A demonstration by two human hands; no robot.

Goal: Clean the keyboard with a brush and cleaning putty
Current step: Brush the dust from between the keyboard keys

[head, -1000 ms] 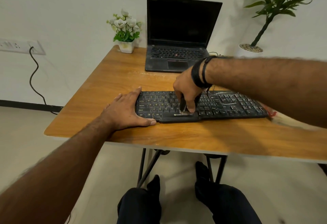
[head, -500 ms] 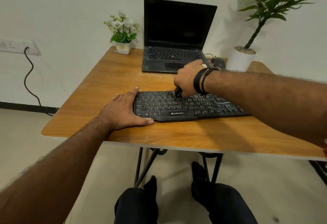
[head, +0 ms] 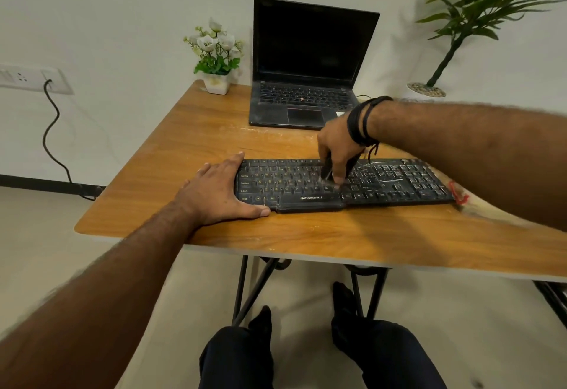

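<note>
Table point(head: 214, 130): a wooden top on black metal legs is standing against a pale wall; the person's dark-trousered legs are showing beneath its near edge.
Laptop point(head: 306, 81): a black laptop is sitting open at the back of the table, its screen dark; it is lying just behind the keyboard, with a strip of bare wood between them.
Flowers point(head: 214, 51): a small white pot of white blooms is standing at the back left corner, beside the laptop.
Tall plant point(head: 478, 5): a leafy green plant in a white pot is rising at the far right; the right forearm is crossing in front of the pot's lower part.
Socket and cable point(head: 49, 130): a wall socket is sitting at the left, with a black cable hanging from it to the floor.
Keyboard point(head: 399, 180): a long black keyboard is lying across the near middle of the table, dusty with pale streaks on its right half.
Left hand point(head: 221, 192): it is lying flat with fingers straight, palm down on the table; its fingers are resting against the keyboard's left end and its thumb is stretching along the front edge.
Right hand point(head: 337, 149): wearing black wrist bands, it is reaching down over the middle keys, fingers curled around a dark brush point(head: 326, 170); the hand is hiding most of the handle.
Brush tip: blurred pale bristles are touching the keys just above the space bar.
Red-marked item point(head: 460, 193): something pale with red on it is lying at the keyboard's right end, too blurred to identify.
</note>
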